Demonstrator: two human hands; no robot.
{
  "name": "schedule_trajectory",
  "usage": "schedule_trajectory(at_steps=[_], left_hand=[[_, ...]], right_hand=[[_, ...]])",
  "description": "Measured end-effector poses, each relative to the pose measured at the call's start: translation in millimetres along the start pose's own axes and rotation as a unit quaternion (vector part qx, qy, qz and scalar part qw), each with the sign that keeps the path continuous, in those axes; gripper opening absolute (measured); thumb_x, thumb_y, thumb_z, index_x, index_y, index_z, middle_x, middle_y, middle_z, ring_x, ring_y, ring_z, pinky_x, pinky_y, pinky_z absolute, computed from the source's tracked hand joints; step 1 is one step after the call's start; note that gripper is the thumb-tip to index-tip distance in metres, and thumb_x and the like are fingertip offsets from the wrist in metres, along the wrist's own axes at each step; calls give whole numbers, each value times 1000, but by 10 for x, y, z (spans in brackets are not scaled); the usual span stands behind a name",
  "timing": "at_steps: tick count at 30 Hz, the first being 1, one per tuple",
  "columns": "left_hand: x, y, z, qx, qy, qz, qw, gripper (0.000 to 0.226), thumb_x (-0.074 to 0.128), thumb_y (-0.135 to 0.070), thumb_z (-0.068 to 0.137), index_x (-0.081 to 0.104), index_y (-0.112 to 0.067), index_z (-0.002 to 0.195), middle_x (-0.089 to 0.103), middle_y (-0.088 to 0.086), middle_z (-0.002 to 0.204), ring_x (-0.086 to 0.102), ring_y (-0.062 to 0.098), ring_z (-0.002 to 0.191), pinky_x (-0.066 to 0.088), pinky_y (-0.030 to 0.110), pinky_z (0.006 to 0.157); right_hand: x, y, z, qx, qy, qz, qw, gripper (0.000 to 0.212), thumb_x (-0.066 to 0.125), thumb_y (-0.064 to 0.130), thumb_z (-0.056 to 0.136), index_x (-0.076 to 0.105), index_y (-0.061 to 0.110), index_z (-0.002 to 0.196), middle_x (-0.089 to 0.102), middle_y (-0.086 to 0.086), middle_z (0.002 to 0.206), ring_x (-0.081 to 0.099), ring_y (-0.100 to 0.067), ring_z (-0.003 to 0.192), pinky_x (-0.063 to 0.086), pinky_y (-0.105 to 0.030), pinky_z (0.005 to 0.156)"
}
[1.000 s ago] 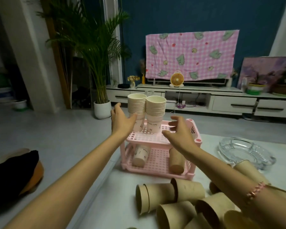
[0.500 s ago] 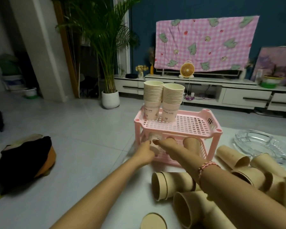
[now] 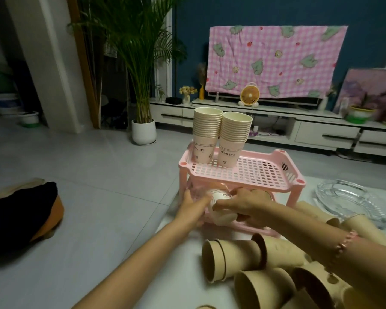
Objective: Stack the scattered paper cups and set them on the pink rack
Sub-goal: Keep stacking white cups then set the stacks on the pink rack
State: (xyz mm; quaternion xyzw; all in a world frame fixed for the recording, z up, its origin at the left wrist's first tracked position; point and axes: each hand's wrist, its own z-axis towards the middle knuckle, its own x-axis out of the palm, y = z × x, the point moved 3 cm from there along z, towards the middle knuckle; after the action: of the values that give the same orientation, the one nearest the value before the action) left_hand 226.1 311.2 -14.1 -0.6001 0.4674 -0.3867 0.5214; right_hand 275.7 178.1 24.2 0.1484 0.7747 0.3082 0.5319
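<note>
The pink rack (image 3: 276,175) has two tiers and stands on the white tabletop. Two tall stacks of white "MUSIC LIFE" cups (image 3: 206,134) stand side by side at the left of its top tier. A single white cup (image 3: 221,196) is on the lower tier, tilted. My left hand (image 3: 191,205) holds that cup's left side. My right hand (image 3: 241,205) curls over it from the right. A brown cup (image 3: 266,194) stands just behind my right hand, mostly hidden. Several brown paper cups (image 3: 232,257) lie on their sides in front of the rack.
A glass ashtray (image 3: 348,201) sits on the table right of the rack, with more brown cups (image 3: 366,226) beside it. The table's left edge runs just left of the rack, above grey floor tiles. A dark bundle (image 3: 20,210) lies on the floor at the left.
Both hands came down from the cup stacks on the top tier into the lower tier and closed round the single white cup. The view moved closer to the rack.
</note>
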Motion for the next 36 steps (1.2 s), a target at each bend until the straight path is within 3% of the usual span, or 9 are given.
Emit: schedule_trajectory(at_steps=[4,8,11,14,17,20,28,31,36], left_hand=[[-35,-196,-498,5,82,-21,996,28,60,-32,85,55,-26,112,64,3,112,66,24,96,57,43,82],[-1,-662,-934,160,58,41,985,29,60,-29,84,55,-28,113,63,-1,114,64,14,97,58,22,69],[25,-1283,-902,291,8,64,955,40,52,-33,87,42,-32,126,51,-12,121,60,8,101,55,21,75],[-8,-1784,-424,399,-124,210,884,46,39,-35,95,34,-22,139,35,-5,144,40,12,129,37,33,104],[-8,-1894,218,352,-149,429,818,44,32,-32,98,34,-18,140,31,5,152,20,21,142,16,42,117],[6,-1754,539,288,-122,513,799,43,31,-31,98,35,-19,139,33,5,150,16,22,143,6,49,117],[41,-1681,556,298,-142,473,817,43,30,-30,99,37,-16,138,34,5,150,14,21,144,1,52,115],[157,-1703,531,311,-123,465,819,43,27,-30,99,34,-17,140,32,3,151,12,21,144,0,51,116],[269,-1724,561,326,-109,470,813,46,28,-30,99,27,-16,143,25,5,154,9,21,145,-1,49,118]], right_hand=[[-68,68,-456,-80,89,62,991,72,70,28,78,28,27,137,46,10,94,56,-9,79,53,-15,55],[-322,370,-938,-239,100,49,965,75,66,23,80,18,40,135,42,13,118,55,-5,87,53,-21,65],[-787,637,-956,-321,-44,138,936,51,68,22,78,36,27,117,55,6,104,63,-10,85,58,-21,66],[-1371,853,-605,-335,-271,198,880,52,71,25,77,32,20,111,53,-3,102,61,-15,89,58,-22,66],[-1592,952,-124,-313,-357,148,867,56,72,27,73,35,16,112,49,-15,115,56,-31,101,57,-44,78],[-1483,910,220,-265,-346,109,893,56,72,23,73,36,14,115,48,-15,115,56,-28,98,55,-43,83],[-1575,923,348,-269,-384,35,882,49,63,27,72,44,4,112,49,-13,112,51,-26,93,49,-36,73],[-1562,963,404,-237,-352,-17,905,23,58,26,74,49,5,81,49,-10,81,47,-25,69,31,-26,48],[-1630,985,352,-190,-299,-44,934,27,46,30,76,47,8,60,49,-11,64,43,-23,55,29,-25,46]])
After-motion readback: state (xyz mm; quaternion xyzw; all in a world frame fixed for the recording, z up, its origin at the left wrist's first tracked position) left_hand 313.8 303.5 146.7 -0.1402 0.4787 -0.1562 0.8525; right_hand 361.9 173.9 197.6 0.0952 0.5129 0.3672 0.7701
